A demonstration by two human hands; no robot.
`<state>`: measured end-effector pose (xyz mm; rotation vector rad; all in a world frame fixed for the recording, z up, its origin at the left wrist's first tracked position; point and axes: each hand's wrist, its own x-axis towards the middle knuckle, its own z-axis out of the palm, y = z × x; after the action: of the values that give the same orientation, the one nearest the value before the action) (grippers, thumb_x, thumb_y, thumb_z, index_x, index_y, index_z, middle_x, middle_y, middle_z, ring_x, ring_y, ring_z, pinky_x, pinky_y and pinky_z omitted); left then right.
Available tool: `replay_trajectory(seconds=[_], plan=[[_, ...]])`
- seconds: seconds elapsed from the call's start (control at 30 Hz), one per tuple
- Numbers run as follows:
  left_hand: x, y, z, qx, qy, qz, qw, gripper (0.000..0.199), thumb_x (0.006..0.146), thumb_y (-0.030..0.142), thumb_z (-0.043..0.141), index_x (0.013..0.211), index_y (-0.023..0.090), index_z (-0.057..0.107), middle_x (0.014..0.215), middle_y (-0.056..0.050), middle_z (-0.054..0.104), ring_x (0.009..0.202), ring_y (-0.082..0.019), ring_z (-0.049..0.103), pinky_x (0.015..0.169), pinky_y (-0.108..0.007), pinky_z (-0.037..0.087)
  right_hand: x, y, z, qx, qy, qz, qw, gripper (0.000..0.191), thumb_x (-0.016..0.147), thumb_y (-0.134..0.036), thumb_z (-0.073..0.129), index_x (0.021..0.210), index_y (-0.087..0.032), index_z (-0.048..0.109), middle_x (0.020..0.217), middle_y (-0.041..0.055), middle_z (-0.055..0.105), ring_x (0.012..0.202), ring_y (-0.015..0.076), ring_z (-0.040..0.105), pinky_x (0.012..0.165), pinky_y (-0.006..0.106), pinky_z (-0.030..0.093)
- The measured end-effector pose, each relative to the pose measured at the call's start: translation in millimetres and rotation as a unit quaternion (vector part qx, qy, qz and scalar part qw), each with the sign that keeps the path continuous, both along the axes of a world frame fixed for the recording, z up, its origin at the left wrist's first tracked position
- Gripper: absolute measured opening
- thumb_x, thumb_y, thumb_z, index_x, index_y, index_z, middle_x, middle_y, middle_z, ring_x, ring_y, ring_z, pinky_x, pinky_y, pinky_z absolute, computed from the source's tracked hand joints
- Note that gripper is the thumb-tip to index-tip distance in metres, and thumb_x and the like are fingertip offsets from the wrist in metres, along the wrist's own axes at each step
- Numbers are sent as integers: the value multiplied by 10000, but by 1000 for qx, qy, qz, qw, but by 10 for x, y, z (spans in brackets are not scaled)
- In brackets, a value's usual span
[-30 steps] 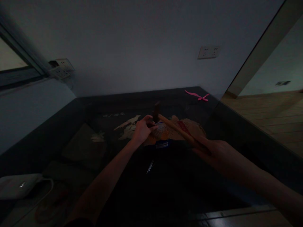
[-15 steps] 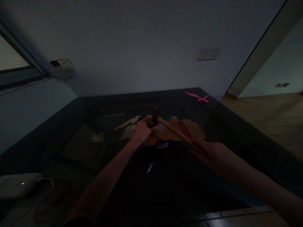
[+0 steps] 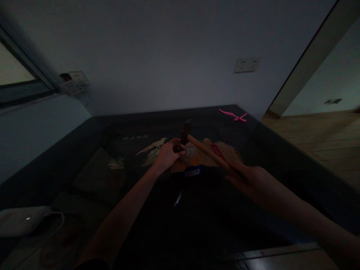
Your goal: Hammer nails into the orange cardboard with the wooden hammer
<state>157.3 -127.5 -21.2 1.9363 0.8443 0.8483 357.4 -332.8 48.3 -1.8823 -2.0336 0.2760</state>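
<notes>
In my right hand (image 3: 246, 176) is a hammer (image 3: 206, 151), gripped low on its wooden handle, its dark head tilted over the fingers of my other hand. My left hand (image 3: 168, 153) has thumb and fingers closed around something small and dark that I cannot make out, just under the hammer head. Beneath both lies a flattened, crumpled bag (image 3: 194, 160) in orange and tan, with a red patch and a blue label at its near edge. The bag rests on a dark glossy tabletop (image 3: 197, 217).
A pink ribbon-like strip (image 3: 237, 117) lies at the table's far right corner. Toward the near left sits a white device (image 3: 24, 220) with a cable. Sockets (image 3: 247, 65) are set in the wall behind. A pale bird picture (image 3: 152, 146) decorates the tabletop. The light is dim.
The hammer head has risen slightly and tilted, its top now leaning right. My left hand stays in nearly the same place on the bag.
</notes>
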Motion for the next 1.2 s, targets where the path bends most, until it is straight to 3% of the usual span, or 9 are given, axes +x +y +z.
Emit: replay_trajectory(seconds=[0.17,0.7,0.87,1.2], plan=[[5,-14,-6,35,17,35,999,263,694,141,673,941,163,587,873,-30,691,812,-168,662,761,-304,521,-45,42,-62,-21,39,7,999,197,850,-206,481,1000,-164,602,670,31,673,487,140,590,445,214,392],[8,-33,-16,66,31,61,995,295,684,149,681,964,177,593,812,-5,683,777,-170,653,708,-280,502,-53,35,-106,-66,122,-21,990,126,834,-220,486,888,-179,592,567,-15,571,412,115,505,403,209,361],[-12,-46,31,65,39,42,996,308,697,135,672,991,172,584,815,-11,688,774,-157,656,744,-283,503,-69,-27,-51,-64,164,-44,983,174,854,-242,468,959,-186,595,534,-40,528,395,107,467,383,205,349],[-62,-67,82,107,91,64,988,310,707,120,660,1005,186,603,796,1,696,779,-170,657,741,-283,490,-69,-78,-71,-93,215,-54,971,164,877,-278,461,941,-196,587,575,-42,507,426,102,439,389,198,348]])
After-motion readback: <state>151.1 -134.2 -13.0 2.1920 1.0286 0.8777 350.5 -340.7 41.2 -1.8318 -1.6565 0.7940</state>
